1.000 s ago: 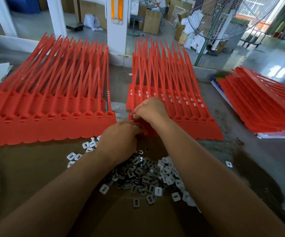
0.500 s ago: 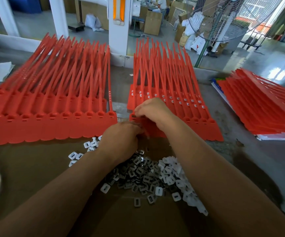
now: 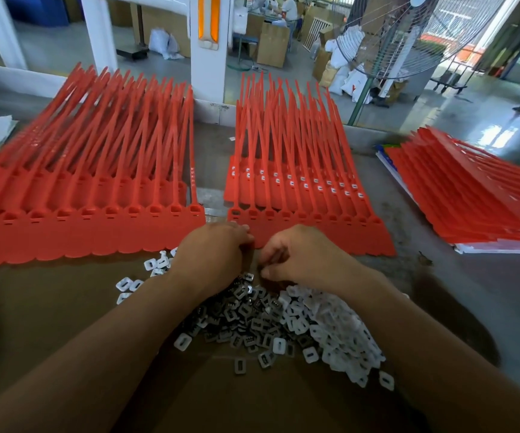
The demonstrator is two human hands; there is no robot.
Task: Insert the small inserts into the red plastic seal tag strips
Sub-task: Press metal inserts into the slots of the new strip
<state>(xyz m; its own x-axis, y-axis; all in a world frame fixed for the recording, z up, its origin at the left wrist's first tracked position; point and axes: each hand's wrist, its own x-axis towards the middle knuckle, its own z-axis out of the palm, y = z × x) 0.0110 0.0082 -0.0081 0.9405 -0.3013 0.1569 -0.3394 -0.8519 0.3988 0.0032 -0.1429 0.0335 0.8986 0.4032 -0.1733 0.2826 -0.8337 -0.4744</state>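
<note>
While the left batch of red strips (image 3: 90,195) lies at the frame's left, the left hand (image 3: 211,254) curls at centre at the near edge of the middle batch (image 3: 299,182), above the inserts (image 3: 283,320) heaped on the worktop (image 3: 458,295). The right hand (image 3: 299,257) curls beside it; whether either grips anything I cannot tell. Another stack (image 3: 471,198) lies far right.

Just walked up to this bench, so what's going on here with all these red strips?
A person works bare-handed at a bench. The left hand rests at the near edge of the middle batch of red seal tag strips; the right hand curls beside it, just above the pile of small inserts. Whether either holds an insert is hidden. A left batch and a right stack lie alongside.
</note>
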